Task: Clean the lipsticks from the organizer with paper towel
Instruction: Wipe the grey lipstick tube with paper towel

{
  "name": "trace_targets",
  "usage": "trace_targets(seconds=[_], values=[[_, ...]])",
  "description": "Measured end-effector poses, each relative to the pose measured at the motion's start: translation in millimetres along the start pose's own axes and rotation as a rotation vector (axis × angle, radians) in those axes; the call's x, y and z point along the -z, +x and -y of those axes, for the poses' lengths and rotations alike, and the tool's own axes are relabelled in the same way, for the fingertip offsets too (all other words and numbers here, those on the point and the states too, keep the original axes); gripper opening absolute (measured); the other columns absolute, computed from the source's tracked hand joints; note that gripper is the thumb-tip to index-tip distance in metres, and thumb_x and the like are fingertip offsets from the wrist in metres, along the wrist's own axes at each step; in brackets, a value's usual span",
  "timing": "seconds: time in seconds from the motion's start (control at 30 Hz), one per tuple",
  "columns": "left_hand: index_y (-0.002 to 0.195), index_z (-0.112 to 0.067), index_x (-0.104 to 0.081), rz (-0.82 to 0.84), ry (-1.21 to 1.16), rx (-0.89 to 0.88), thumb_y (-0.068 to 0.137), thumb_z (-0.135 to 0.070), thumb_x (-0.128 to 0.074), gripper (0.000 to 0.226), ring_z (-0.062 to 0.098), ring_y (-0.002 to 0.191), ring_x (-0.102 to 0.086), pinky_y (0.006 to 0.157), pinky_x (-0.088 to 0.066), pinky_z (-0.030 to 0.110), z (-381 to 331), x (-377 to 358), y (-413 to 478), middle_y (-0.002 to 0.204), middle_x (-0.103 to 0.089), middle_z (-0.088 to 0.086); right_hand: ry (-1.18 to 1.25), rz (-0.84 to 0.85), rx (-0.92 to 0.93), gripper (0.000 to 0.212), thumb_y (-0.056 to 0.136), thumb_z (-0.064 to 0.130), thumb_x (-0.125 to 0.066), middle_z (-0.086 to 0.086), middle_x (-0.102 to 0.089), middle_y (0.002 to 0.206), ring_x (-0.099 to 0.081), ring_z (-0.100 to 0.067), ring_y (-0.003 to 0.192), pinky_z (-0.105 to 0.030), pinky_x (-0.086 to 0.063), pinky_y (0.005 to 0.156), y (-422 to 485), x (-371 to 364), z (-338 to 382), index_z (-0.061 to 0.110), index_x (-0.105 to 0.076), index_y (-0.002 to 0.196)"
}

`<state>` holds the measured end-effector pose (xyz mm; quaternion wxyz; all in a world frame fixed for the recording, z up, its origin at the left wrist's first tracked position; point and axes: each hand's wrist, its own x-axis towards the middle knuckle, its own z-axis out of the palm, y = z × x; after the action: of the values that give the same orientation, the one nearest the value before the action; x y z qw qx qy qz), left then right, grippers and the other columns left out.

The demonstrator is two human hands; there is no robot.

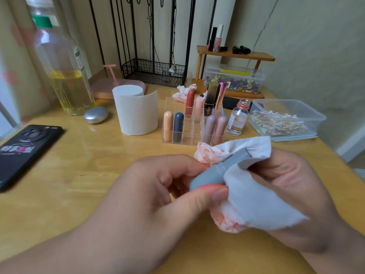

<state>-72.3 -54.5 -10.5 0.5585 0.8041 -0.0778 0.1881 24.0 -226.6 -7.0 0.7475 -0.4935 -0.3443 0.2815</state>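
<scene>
While left hand (pixel 158 186) pinches grey lipstick (pixel 215 173), right hand (pixel 282 194) wraps towel (pixel 254 198).

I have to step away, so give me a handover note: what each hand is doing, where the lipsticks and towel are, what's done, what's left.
Left hand pinches the grey lipstick; right hand holds the red-stained paper towel round its far end.
Other lipsticks stand in the clear organizer, beside the towel roll.
Done: wipe begun. Left: finish, return it; the others' state cannot be told.
</scene>
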Motion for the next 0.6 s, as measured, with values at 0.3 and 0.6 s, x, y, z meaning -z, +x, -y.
trace_targets(seconds=[0.3, 0.6], values=[[0.095, -0.014, -0.071, 0.336, -0.412, 0.179, 0.091, -0.031, -0.061, 0.02, 0.021, 0.079, -0.06, 0.072, -0.052, 0.033, 4, 12, 10, 0.089, -0.071, 0.009, 0.031, 0.103, 0.044, 0.02, 0.089, 0.003, -0.064, -0.034, -0.06, 0.075, -0.068, -0.019, 0.065, -0.022, -0.054, 0.059, -2, -4, 4, -0.009, -0.066, 0.105], [0.074, -0.02, -0.071, -0.049, -0.216, 0.096, 0.059, -0.042, -0.084, 0.029, 0.02, 0.061, -0.059, 0.058, -0.047, 0.029, 0, -10, -2, 0.065, -0.068, 0.006, -0.104, -0.025, 0.054, 0.021, 0.078, 0.016, -0.076, -0.006, -0.07, 0.076, -0.064, -0.011, 0.06, -0.019, -0.05, 0.056, -4, -10, -1, 0.004, -0.075, 0.095]])
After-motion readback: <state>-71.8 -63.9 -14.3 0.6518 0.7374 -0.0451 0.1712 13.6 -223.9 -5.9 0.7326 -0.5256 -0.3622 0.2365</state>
